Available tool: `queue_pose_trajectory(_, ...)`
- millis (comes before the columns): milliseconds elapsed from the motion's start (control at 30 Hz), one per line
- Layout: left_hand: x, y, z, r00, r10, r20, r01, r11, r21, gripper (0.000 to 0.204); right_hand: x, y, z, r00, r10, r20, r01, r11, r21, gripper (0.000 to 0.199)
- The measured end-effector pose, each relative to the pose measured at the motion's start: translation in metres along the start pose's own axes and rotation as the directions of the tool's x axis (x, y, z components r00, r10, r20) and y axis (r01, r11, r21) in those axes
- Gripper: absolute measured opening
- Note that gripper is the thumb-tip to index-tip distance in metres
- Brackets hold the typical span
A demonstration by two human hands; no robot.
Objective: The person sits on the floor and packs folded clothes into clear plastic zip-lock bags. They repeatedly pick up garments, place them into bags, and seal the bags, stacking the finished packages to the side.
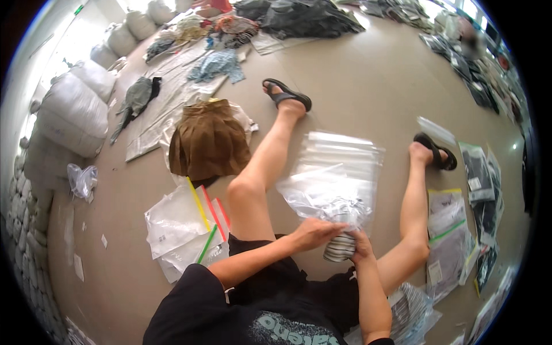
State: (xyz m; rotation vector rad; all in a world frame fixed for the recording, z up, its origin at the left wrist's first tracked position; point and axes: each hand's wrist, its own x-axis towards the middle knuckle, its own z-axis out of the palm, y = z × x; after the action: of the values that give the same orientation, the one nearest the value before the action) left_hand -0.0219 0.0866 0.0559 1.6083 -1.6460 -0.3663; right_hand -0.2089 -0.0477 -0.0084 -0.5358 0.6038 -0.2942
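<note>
Both hands meet over my lap around a rolled bundle of striped fabric [339,248], grey, white and dark. My right hand [362,247] closes on its right side. Across its upper edge lies my left hand [316,234], fingers together and pinching where the fabric meets clear plastic. A crumpled clear plastic bag [322,187] spreads from the far side of the bundle. Beneath it, a stack of flat clear bags [345,148] rests on the floor between my legs. Whether the bundle sits partly inside the crumpled bag, I cannot tell.
Zip bags with coloured edges [175,221] and a brown pleated garment [210,141] lie left of my legs. Bagged clothes [445,247] line the right side. Large white sacks [75,112] stand along the left wall. Piles of clothes [299,17] cover the far floor.
</note>
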Motion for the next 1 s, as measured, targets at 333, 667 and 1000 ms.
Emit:
queue_pose_trajectory(333,-0.007,-0.017,0.024,0.982,0.189,-0.008,-0.188,0.981,0.034,0.050,0.054,0.015,0.014,0.957,-0.283,0.066,0.234,0.615,-0.753,0.054)
queue_pose_trajectory(667,-0.018,-0.023,-0.003,0.975,0.218,-0.046,-0.209,0.967,0.145,0.042,0.092,-0.004,0.042,0.788,-0.582,-0.201,0.306,0.653,-0.693,0.082)
queue_pose_trajectory(1000,0.015,-0.069,0.005,0.986,-0.143,-0.081,0.165,0.860,0.484,0.016,0.163,-0.041,0.008,0.624,-0.781,0.013,0.249,0.183,-0.951,0.092)
